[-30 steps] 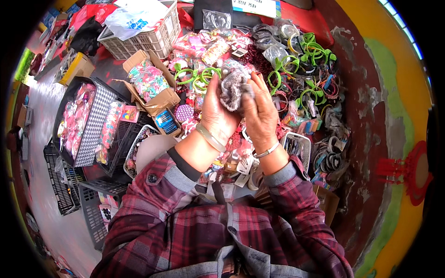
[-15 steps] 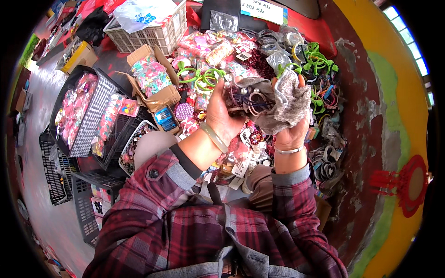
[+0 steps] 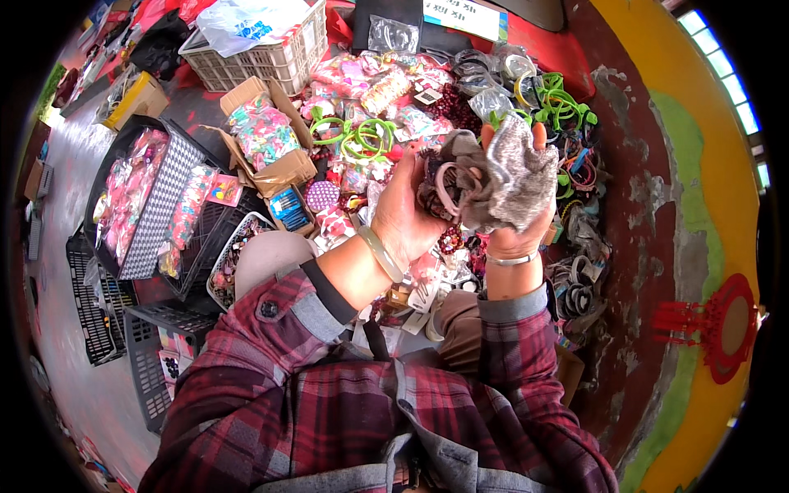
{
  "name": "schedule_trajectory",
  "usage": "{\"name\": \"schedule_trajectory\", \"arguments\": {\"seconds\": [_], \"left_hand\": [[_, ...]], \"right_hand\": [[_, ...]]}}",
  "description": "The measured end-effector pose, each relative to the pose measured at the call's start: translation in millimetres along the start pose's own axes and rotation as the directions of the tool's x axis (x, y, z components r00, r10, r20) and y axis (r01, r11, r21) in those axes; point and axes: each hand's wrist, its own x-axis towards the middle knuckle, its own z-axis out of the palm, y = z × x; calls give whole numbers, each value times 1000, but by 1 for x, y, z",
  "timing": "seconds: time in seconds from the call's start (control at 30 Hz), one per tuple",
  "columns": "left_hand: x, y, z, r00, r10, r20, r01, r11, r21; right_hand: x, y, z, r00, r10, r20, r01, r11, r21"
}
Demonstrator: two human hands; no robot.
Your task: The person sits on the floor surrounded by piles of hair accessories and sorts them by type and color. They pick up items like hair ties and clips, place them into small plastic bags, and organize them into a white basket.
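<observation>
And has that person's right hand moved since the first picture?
Yes. The right hand has moved toward the picture's right, farther away from the purple dotted round thing lying in the pile.

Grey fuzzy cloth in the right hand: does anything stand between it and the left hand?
Yes: a dark bunch of looped bands sits between the left hand and the grey fuzzy cloth, at the cloth's left edge. Nothing visible stands between the cloth and the right hand.
</observation>
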Motion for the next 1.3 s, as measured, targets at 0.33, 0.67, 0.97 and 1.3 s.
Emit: {"name": "schedule_trajectory", "arguments": {"seconds": [0.33, 0.67, 0.97, 1.3], "left_hand": [[-3, 4, 5, 989, 7, 145, -42, 970, 241], [-1, 14, 3, 989, -58, 139, 55, 998, 30], [-4, 16, 14, 978, -45, 205, 34, 998, 58], [-6, 13, 20, 980, -99, 173, 92, 995, 47]], "right_hand": [[2, -3, 13, 932, 250, 263, -270, 962, 40], [13, -50, -11, 820, -511, 258, 286, -26, -958], [-3, -71, -27, 740, -396, 544, 119, -719, -685], [-24, -46, -47, 954, -178, -243, 174, 984, -38]]}}
